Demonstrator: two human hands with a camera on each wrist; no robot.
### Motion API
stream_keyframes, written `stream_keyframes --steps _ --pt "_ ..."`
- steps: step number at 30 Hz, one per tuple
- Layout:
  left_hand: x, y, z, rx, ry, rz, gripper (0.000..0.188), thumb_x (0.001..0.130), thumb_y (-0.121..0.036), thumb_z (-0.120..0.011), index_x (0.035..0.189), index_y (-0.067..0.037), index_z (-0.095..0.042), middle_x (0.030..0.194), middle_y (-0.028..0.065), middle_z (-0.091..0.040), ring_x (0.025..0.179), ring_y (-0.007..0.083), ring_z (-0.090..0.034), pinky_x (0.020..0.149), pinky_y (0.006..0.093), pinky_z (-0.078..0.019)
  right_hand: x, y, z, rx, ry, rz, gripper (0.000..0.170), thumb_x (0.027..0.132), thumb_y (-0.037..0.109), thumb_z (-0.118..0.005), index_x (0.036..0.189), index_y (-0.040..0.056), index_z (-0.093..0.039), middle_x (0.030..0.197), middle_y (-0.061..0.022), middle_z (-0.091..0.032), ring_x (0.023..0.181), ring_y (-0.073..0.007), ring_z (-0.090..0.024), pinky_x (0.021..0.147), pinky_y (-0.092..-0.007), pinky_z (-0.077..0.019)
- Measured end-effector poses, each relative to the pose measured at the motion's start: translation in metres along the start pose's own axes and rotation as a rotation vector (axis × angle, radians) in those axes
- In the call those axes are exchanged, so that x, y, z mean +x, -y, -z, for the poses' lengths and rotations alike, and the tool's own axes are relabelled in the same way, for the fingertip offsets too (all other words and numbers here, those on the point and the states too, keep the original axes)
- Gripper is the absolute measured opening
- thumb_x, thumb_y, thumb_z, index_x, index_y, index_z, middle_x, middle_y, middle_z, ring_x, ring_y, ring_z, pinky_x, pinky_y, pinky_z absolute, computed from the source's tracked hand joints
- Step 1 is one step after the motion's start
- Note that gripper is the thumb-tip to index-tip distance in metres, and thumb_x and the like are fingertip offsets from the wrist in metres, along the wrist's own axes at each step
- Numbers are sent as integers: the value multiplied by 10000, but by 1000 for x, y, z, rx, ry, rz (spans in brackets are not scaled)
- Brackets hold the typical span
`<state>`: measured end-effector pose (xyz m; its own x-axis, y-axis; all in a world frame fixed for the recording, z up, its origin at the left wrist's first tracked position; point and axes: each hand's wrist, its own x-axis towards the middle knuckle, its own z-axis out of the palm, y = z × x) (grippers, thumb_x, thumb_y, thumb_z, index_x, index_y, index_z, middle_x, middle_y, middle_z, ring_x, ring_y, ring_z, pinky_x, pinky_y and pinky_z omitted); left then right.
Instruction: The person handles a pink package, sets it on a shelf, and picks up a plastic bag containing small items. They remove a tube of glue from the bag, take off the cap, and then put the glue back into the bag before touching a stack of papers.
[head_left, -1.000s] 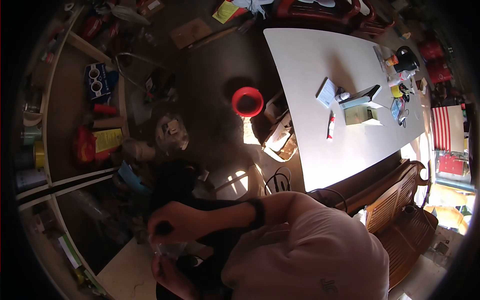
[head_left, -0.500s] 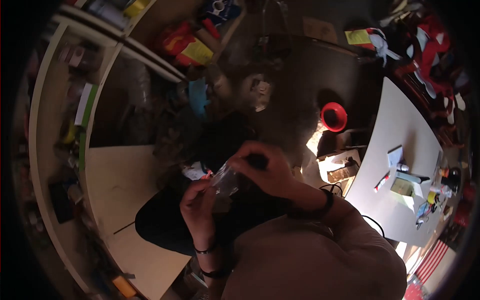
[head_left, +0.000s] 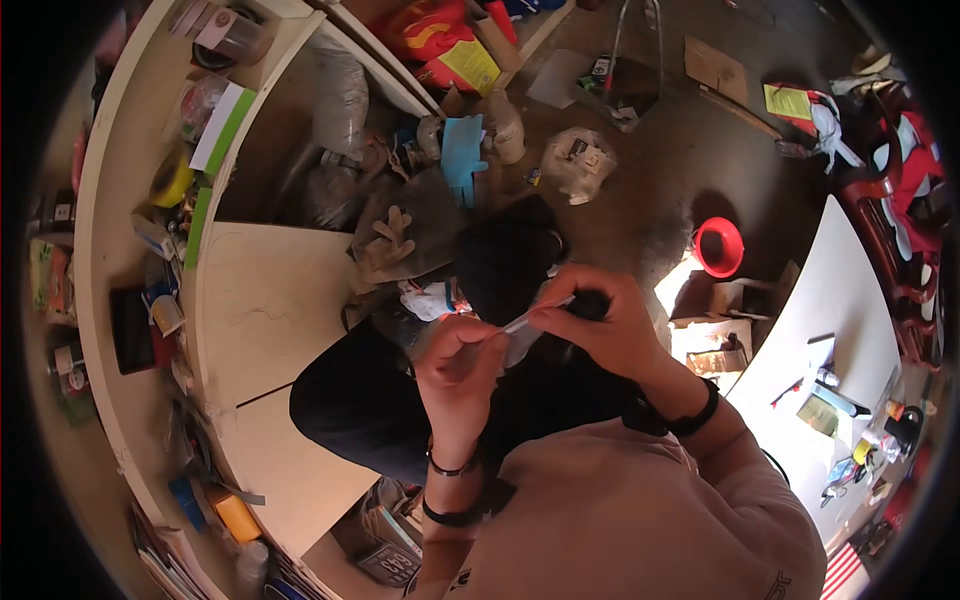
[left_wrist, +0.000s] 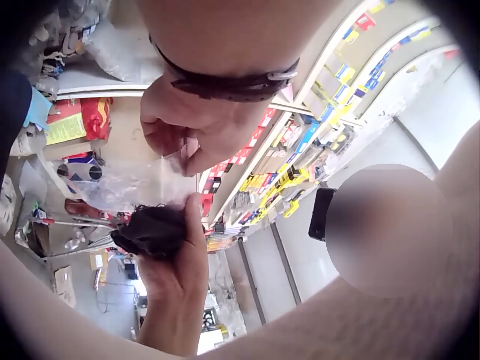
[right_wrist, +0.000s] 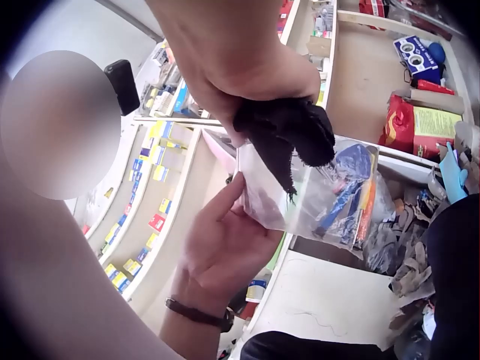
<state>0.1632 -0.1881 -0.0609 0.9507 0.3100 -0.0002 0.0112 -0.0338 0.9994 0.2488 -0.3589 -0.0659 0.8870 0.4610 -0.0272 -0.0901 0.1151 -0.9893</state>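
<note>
A clear plastic bag (head_left: 518, 345) is stretched between both hands. My left hand (head_left: 460, 370) pinches one side of its edge between thumb and fingers; my right hand (head_left: 605, 325) pinches the other side. Bunched black cloth (right_wrist: 289, 131) lies in my right hand (right_wrist: 251, 71), beside the bag's edge. The right wrist view has my left hand (right_wrist: 232, 251) below the bag (right_wrist: 281, 199); blue and orange things show in it or through it, I cannot tell which. Between the hands in the left wrist view, the bag (left_wrist: 127, 184) hangs clear and wrinkled.
Pale boards (head_left: 275, 330) lie at the left beside cluttered shelves (head_left: 110, 330). A blue glove (head_left: 462, 155) and loose plastic lie beyond the knees. A red basin (head_left: 719, 247) stands on the floor, and a white table (head_left: 830, 330) with small items is at the right.
The head view has swung left, bringing the hands toward the middle. The hands have come up from the lower left, and the bag's edge is now stretched between them.
</note>
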Motion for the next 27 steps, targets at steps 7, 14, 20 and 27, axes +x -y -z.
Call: stream_keyframes --steps 7,14,20,27 --pt "7 -3 -5 -23 20 113 97 871 69 -615 950 23 -647 918 27 -613 855 92 -568 779 219 -436 1 -7 -4 -97 -18 55 109 790 103 -754 833 21 -698 805 -39 -683 737 -96 -621 647 -233 -455" --pt "7 10 -6 95 -16 14 96 855 66 -632 935 15 -646 892 44 -614 814 109 -580 749 230 -451 2 -10 -16 -175 -12 121 115 752 23 -763 853 22 -710 778 -53 -654 714 -126 -610 657 -252 -454" --pt "15 5 -9 237 51 7 156 846 127 -578 957 30 -628 909 36 -600 827 98 -581 799 223 -446 3 -16 -18 -297 -115 239 109 751 19 -761 799 17 -663 730 -77 -616 674 -178 -612 608 -274 -458" --pt "21 39 -13 314 12 -17 143 792 84 -635 888 -23 -627 845 49 -626 777 144 -604 733 262 -472 1 -32 -17 -622 -163 373 230 582 28 -736 703 107 -557 740 -49 -577 721 -270 -601 620 -372 -482"
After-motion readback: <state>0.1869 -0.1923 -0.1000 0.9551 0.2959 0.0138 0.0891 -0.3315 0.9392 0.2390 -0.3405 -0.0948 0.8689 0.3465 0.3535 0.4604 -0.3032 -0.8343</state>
